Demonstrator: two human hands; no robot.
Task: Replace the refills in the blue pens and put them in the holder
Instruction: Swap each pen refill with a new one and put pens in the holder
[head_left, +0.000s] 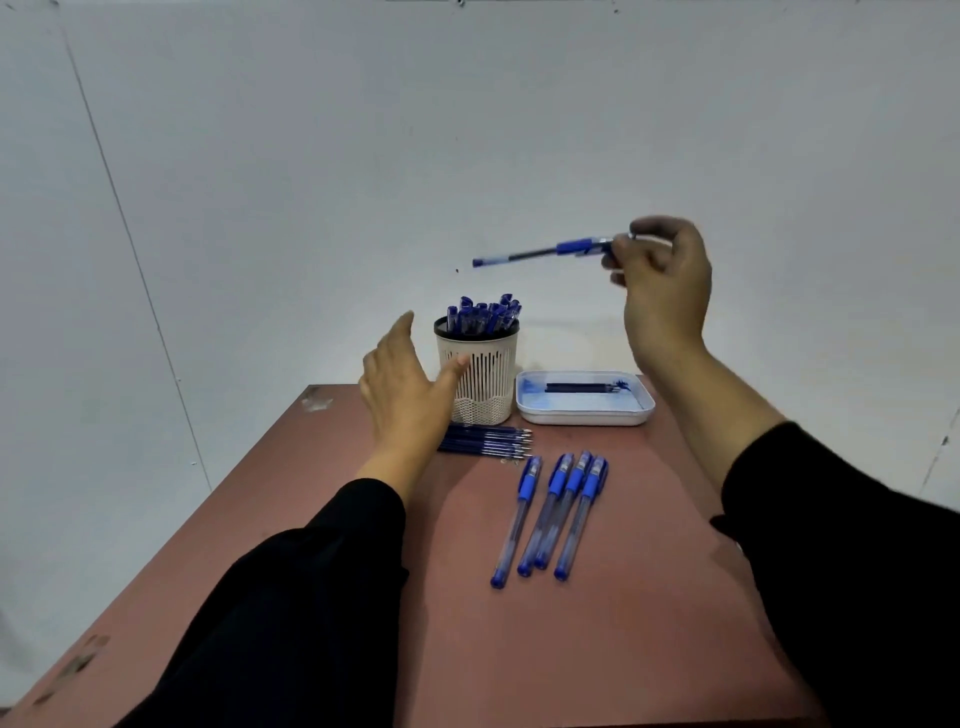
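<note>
My right hand (665, 280) pinches a blue pen (540, 252) by one end, high in the air above and right of the holder, with the pen lying roughly level and pointing left. A white slotted holder (480, 374) at the table's far edge is full of several blue pens (483, 314). My left hand (408, 387) hovers empty, fingers straight, just left of the holder. Several capped blue pens (553, 512) lie side by side mid-table. A bunch of dark refills (485, 441) lies in front of the holder, partly hidden by my left hand.
A white tray (587, 413) right of the holder holds several dark refills (584, 387). The reddish-brown table (519, 649) stands against a pale wall. My black sleeves cover both lower corners.
</note>
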